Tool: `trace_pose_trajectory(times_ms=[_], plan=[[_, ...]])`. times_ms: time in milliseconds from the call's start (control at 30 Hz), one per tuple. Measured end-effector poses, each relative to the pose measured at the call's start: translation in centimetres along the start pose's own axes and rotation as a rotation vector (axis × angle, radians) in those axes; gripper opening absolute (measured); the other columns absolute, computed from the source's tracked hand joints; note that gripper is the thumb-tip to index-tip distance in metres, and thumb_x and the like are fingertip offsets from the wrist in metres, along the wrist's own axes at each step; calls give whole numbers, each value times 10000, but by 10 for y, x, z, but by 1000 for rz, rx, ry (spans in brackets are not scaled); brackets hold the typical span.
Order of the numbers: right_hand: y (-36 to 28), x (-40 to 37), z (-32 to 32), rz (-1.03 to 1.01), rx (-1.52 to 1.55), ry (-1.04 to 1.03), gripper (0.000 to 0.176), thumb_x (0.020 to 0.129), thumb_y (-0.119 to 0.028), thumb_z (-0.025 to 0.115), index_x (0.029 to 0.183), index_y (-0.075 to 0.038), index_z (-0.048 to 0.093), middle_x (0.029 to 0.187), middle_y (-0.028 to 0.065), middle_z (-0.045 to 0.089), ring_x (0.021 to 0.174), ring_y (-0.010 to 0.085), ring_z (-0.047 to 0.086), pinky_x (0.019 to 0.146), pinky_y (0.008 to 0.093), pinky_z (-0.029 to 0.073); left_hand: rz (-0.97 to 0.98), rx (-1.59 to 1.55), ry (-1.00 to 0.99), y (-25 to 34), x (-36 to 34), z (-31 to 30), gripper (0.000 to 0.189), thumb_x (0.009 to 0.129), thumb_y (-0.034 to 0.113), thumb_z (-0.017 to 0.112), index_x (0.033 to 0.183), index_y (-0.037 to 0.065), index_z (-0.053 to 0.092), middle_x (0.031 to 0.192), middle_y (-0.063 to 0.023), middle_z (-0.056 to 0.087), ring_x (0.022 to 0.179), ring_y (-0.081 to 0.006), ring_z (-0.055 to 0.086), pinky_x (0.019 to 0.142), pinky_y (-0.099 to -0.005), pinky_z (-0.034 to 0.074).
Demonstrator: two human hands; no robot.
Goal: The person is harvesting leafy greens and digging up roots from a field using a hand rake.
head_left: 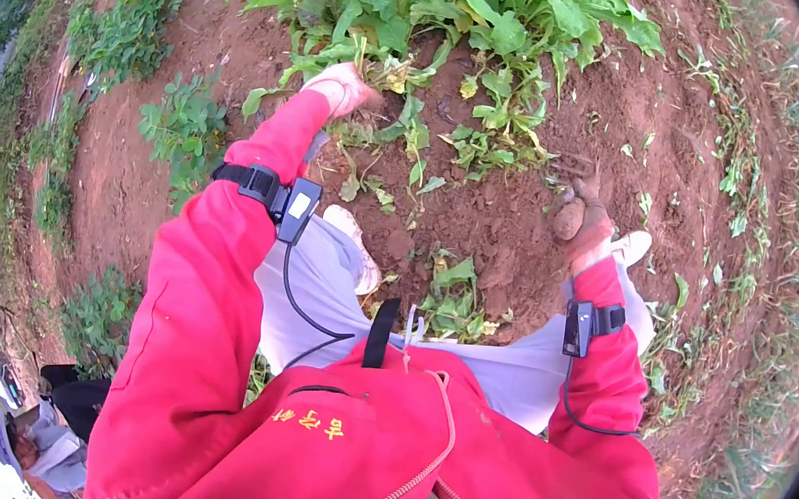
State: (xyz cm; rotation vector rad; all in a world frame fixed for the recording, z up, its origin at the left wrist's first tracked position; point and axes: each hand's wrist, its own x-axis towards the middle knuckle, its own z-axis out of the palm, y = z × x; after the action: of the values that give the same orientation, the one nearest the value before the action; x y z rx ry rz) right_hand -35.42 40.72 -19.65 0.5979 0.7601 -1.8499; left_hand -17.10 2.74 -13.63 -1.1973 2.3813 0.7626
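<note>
left hand [342, 89] is closed around stems at the base of the leafy plant [422, 0], which grows in red soil [504, 225]. right hand [587, 238], well apart from it, is clamped on a soil-caked lump [567, 217] near the ground.

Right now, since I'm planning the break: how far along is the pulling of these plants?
Done: loose plants lie on bare red soil. In hand: the left hand grips stems at the green clump; the right hand holds a soil-covered lump. Left: that clump stands dense.
</note>
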Motion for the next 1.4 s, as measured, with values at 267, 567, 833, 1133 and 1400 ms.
trace_pose_trajectory(times_ms=[267, 567, 833, 1133, 1400], plan=[[56, -49, -29, 158, -72, -255, 127, 862, -145, 474, 947, -83, 546, 816, 58, 590, 720, 186, 591, 653, 294, 516, 37, -310, 344, -189, -176, -112, 266, 767, 223, 601, 940, 26, 644, 798, -91, 646, 676, -147, 606, 619, -293, 495], [68, 5, -73, -241, -1149, -440, 199, 852, -183, 446, 930, -57, 579, 870, 75, 609, 798, 206, 601, 727, 296, 510, -409, -1102, 426, -430, -389, 95, 264, 808, 194, 569, 945, -26, 617, 849, -92, 652, 687, -178, 624, 617, -303, 506], [56, 54, -81, -741, -1951, -482, 211, 857, -193, 444, 941, -57, 582, 893, 67, 610, 839, 212, 597, 782, 310, 504, -636, -1838, 349, -430, -439, 303, 348, 857, 186, 399, 1039, -76, 538, 941, -157, 622, 757, -259, 622, 655, -335, 505], [54, 90, -98, -693, -2326, -518, 204, 883, -162, 430, 997, -50, 557, 918, 52, 614, 876, 197, 585, 795, 332, 504, -523, -1941, 44, -456, -309, 313, 281, 891, 288, 489, 1031, 63, 581, 947, -92, 638, 788, -218, 612, 683, -362, 513], [95, 19, -31, -12, -1237, -249, 171, 798, -192, 477, 887, -68, 557, 840, 50, 593, 815, 198, 573, 754, 286, 492, -229, -65, 48, -530, -227, 317, 239, 844, 237, 489, 1041, 151, 593, 883, -16, 649, 799, -190, 615, 699, -303, 498]])
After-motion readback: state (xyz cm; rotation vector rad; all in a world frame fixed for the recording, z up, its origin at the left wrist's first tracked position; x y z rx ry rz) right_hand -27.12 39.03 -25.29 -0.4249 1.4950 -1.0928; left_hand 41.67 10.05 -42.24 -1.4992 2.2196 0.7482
